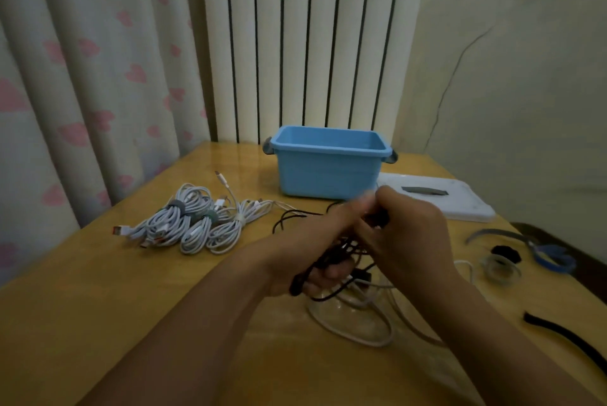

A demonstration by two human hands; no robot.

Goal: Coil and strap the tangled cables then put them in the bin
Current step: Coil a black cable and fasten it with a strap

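Note:
A tangled black cable is bunched above the middle of the wooden table. My left hand grips the bundle from the left, fingers curled under it. My right hand pinches a strand of the same cable near its top. Loose white cables lie on the table beneath both hands. Several coiled white cables with grey straps sit in a pile to the left. The open blue bin stands at the back of the table, nothing visible inside from here.
A white lid with a grey strap lies right of the bin. Loose straps, grey, blue and black, and a tape roll lie on the right. Curtain and radiator stand behind.

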